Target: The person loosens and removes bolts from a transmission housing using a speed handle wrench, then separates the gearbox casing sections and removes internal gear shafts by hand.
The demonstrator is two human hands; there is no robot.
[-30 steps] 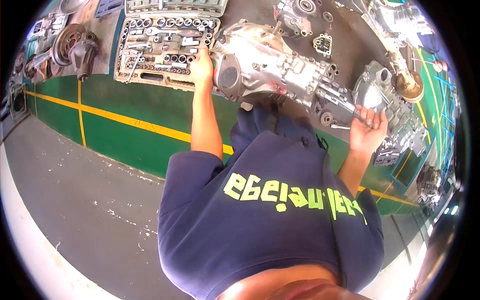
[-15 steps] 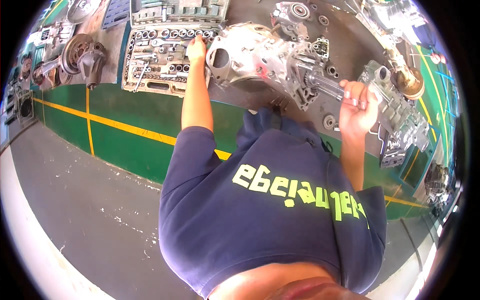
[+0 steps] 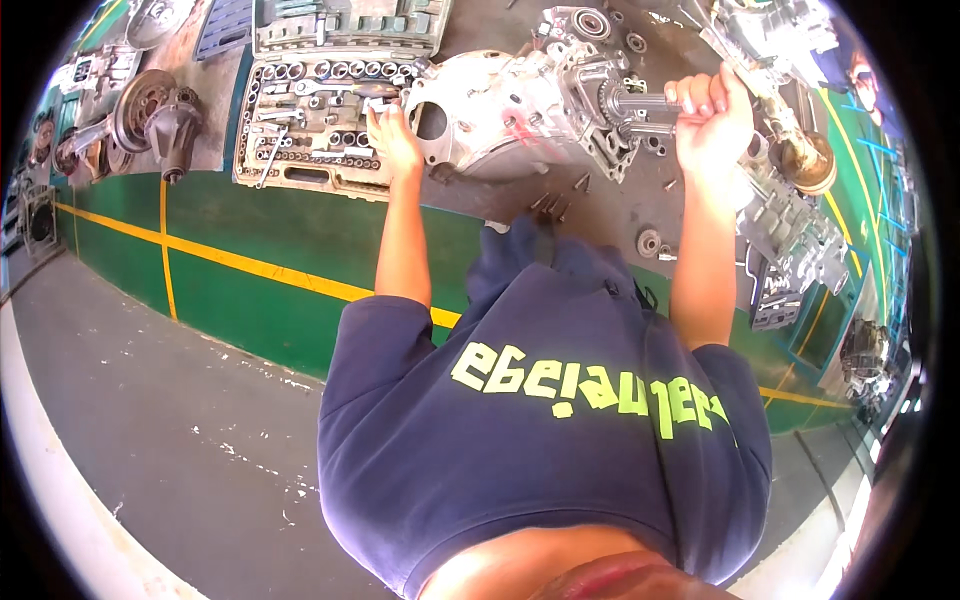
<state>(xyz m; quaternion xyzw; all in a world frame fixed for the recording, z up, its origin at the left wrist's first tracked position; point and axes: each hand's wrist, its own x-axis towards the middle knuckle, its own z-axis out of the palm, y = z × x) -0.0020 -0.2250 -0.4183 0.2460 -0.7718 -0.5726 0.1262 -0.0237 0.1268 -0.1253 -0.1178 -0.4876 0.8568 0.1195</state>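
Note:
My right hand (image 3: 712,122) is closed round the outer end of the splined gear shafts (image 3: 645,103), which stick out of the right side of a silver gearbox housing (image 3: 490,105). A gear sits on the shafts close to the housing. My left hand (image 3: 397,140), with its fingers apart, is beside the right edge of an opened socket set case (image 3: 312,172), near the housing's round opening. Sockets, a ratchet (image 3: 345,88) and wrenches fill the case. I see nothing held in the left hand.
Several bolts (image 3: 551,205) and a bearing (image 3: 648,241) lie near the bench's front edge. Another casting (image 3: 795,230) and a long axle-like part (image 3: 775,110) are at the right. A brake disc assembly (image 3: 145,110) stands at the left.
My right hand has risen away from me, and the shaft ends have swung the same way with the housing. My left hand has come back toward me, down the case's right side.

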